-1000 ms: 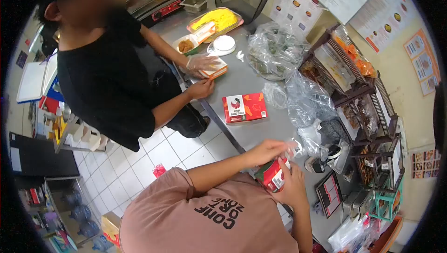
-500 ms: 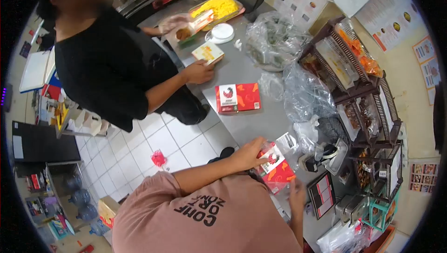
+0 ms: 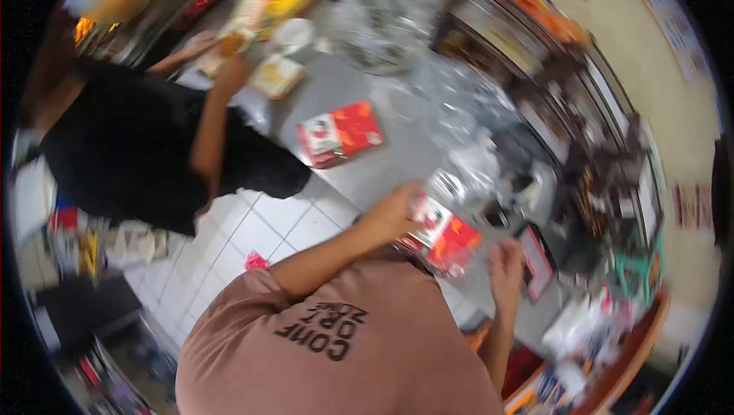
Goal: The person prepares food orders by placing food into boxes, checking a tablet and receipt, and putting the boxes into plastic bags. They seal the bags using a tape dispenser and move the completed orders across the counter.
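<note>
A red-and-white food box (image 3: 451, 241) with a rooster-like logo tilts in front of my chest. Clear plastic shows around its lower end. My left hand (image 3: 394, 212) grips the box's left edge, thumb over the white panel. To the right of the box, apart from it, is my right hand (image 3: 505, 270), blurred, with loosely bent fingers and nothing visible in them. A second red box (image 3: 342, 134) lies on the grey metal counter (image 3: 348, 178) beyond my left hand.
Across the counter a person in black (image 3: 138, 140) handles food beside an open small box (image 3: 277, 76). Plastic bags (image 3: 466, 102) and brown racks (image 3: 566, 79) line the right side. A framed tablet-like panel (image 3: 537, 262) stands near my right hand.
The view has turned and blurred. My right hand has come away from the box's lower corner to the right. The other person's hand has left the small box for the food.
</note>
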Action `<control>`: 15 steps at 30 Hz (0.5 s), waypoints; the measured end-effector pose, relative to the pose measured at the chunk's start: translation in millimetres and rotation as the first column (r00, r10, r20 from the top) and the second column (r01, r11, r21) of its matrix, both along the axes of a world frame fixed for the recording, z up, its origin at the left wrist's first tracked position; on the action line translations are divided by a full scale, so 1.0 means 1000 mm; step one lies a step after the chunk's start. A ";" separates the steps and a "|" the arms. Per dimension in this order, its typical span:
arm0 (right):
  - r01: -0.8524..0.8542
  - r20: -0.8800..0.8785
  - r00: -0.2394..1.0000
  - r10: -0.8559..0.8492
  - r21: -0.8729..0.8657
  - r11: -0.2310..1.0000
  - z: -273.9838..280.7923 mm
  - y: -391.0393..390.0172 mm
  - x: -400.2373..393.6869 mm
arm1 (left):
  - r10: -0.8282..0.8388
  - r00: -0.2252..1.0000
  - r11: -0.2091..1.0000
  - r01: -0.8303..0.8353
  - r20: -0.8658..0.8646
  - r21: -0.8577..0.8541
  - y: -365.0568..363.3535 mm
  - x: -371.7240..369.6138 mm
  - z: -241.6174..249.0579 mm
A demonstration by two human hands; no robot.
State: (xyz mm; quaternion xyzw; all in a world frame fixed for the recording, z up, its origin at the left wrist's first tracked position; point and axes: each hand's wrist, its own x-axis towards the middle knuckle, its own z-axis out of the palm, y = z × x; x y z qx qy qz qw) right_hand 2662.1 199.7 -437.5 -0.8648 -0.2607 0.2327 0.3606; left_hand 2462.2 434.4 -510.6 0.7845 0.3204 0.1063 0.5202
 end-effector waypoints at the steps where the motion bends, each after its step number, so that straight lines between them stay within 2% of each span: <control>1: 0.050 -0.142 0.990 -0.024 0.182 0.982 -0.027 -0.006 -0.009 | -0.042 0.998 0.999 0.042 0.054 0.007 0.000 0.004 -0.013; 2: 0.139 -0.364 0.929 -0.065 0.180 0.974 -0.037 -0.009 -0.021 | -0.095 0.993 0.995 0.094 0.066 0.027 0.002 0.005 -0.010; 3: 0.226 -0.569 0.818 -0.084 0.184 0.957 -0.046 -0.008 -0.029 | -0.140 0.987 0.989 0.136 0.075 0.055 0.007 0.005 -0.002; 6: 0.185 -0.485 0.870 -0.092 0.148 0.972 -0.062 -0.011 -0.018 | -0.182 0.983 0.969 0.179 0.001 -0.171 0.014 0.004 0.013; 8: 0.136 -0.427 0.901 -0.083 0.096 0.986 -0.059 -0.018 0.012 | -0.245 0.969 0.966 0.245 0.003 -0.080 0.022 0.007 0.013; 9: 0.201 -0.381 0.912 -0.154 0.089 0.975 -0.056 -0.015 0.017 | -0.277 0.961 0.960 0.277 0.002 -0.042 0.024 0.007 0.012; 11: 0.324 -0.287 0.913 -0.291 0.075 0.943 -0.049 -0.009 0.022 | -0.342 0.938 0.938 0.338 -0.050 -0.079 0.031 0.015 0.010; 12: 0.340 -0.330 0.898 -0.290 0.104 0.935 -0.055 -0.009 0.019 | -0.363 0.930 0.930 0.358 -0.057 -0.077 0.033 0.019 0.011; 15: 0.587 -0.561 0.624 -0.545 -0.124 0.800 -0.017 0.008 -0.017 | -0.429 0.903 0.902 0.426 -0.025 -0.074 0.038 0.027 0.016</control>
